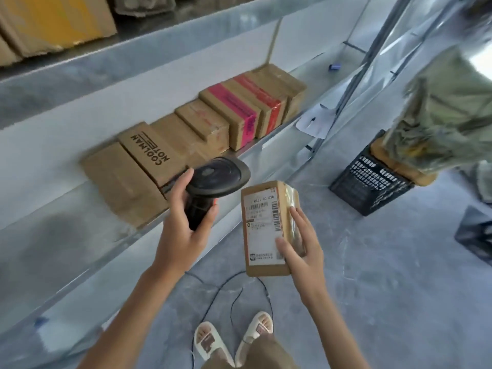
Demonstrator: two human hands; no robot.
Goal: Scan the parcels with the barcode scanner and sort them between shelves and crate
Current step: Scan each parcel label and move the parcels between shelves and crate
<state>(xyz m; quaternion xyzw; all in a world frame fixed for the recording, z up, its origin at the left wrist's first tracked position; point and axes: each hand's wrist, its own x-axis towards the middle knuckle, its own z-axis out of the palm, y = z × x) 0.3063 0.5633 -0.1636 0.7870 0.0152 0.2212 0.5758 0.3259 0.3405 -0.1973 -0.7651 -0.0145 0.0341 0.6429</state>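
Note:
My left hand (183, 230) grips the handle of a black barcode scanner (215, 179), its head pointing right. My right hand (303, 246) holds a small brown parcel (266, 227) by its right side, white barcode label facing up, just right of the scanner. A row of several brown parcels (186, 139) lies on the metal shelf (80, 235) to the left, two of them with pink and red tape. A black plastic crate (370, 182) stands on the floor at the right.
A large bundle wrapped in green film (442, 115) rests on the crate's far corner. More cartons (53, 22) sit on the upper shelf. The scanner's black cable (234, 288) loops on the grey floor by my sandalled feet. A white paper (316, 123) lies near the shelf post.

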